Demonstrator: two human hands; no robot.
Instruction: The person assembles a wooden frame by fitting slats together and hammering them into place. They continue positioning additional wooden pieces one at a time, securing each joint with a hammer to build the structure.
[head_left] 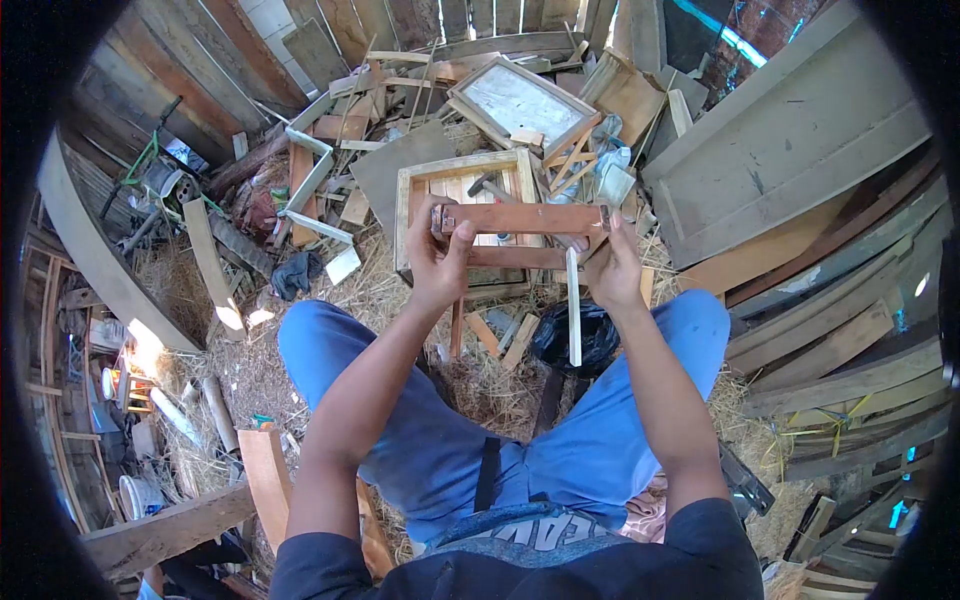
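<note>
Both my hands hold up a small wooden frame (525, 219) with reddish-brown rails and legs that point down. My left hand (440, 252) grips its left end, the thumb pressed on the near side. On the right end, my right hand (614, 262) has its thumb up against the corner. One pale leg (574, 315) hangs below the right side. Just beyond the frame lies a shallow wooden box (408, 205) with light edges. A hammer (487, 187) rests in or over that box, its handle partly hidden by the frame.
Scrap wood is heaped behind the box, with a white-panelled frame (525, 100) on it. A large grey door-like panel (790, 130) leans at right, above stacked curved boards (830, 345). A black plastic bag (570, 345) lies between my knees. Straw covers the ground.
</note>
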